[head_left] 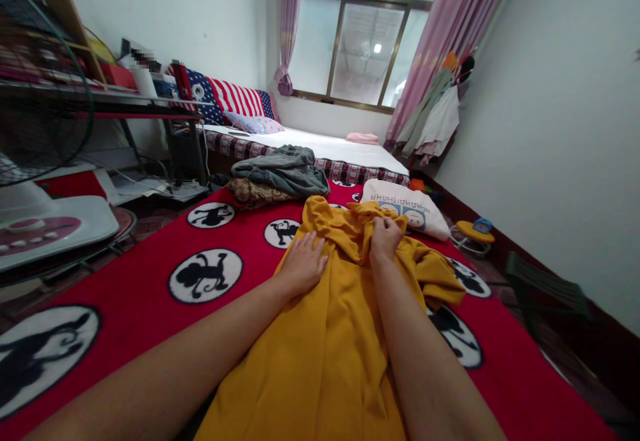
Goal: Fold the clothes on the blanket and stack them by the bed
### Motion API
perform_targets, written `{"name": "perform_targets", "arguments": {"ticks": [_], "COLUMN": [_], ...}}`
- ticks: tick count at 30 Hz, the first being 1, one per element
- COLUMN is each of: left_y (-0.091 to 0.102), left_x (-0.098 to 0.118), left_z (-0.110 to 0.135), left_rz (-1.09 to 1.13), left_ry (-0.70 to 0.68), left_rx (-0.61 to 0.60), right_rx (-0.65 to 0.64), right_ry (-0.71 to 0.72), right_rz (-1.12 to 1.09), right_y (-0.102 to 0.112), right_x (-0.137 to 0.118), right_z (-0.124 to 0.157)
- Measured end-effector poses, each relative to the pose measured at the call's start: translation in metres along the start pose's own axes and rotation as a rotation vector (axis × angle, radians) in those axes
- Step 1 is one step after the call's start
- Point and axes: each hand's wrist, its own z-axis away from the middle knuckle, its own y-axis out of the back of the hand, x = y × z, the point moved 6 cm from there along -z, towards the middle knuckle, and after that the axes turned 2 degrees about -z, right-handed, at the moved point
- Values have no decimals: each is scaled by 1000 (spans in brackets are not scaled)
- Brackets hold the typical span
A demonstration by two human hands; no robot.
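A mustard-yellow garment (320, 347), possibly a dress, lies stretched toward me over a red blanket (150, 341) printed with black figures in white circles. Flat on its left side rests my left hand (303, 264), fingers spread. My right hand (385, 237) is closed on a bunched fold of the garment near its far end. That far end is crumpled, and a sleeve-like part spreads out to the right. Just beyond my right hand lies a folded white T-shirt (435, 219) with printed lettering and blue pictures.
A pile of grey-green clothes (285, 171) sits on the blanket's far left. Behind stands a bed (320, 139) under a window. A cluttered desk (150, 109) and a fan (45, 94) are at left. On the right are a yellow stool (467, 231) and a dark folding chair (545, 287).
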Motion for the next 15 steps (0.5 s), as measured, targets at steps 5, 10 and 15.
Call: {"name": "perform_targets", "arguments": {"ticks": [5,10,15], "left_y": [0,2,2], "left_x": [0,1,2], "left_z": [1,2,2], "left_rz": [4,3,18], "left_ry": [23,21,9], "left_rx": [-6,-12,1], "right_rx": [650,699,132], "right_ry": [108,418,432], "right_rz": [-244,-109,-26], "right_y": [69,85,26], "right_x": [-12,-49,-53], "right_z": [-19,-7,-3]}}
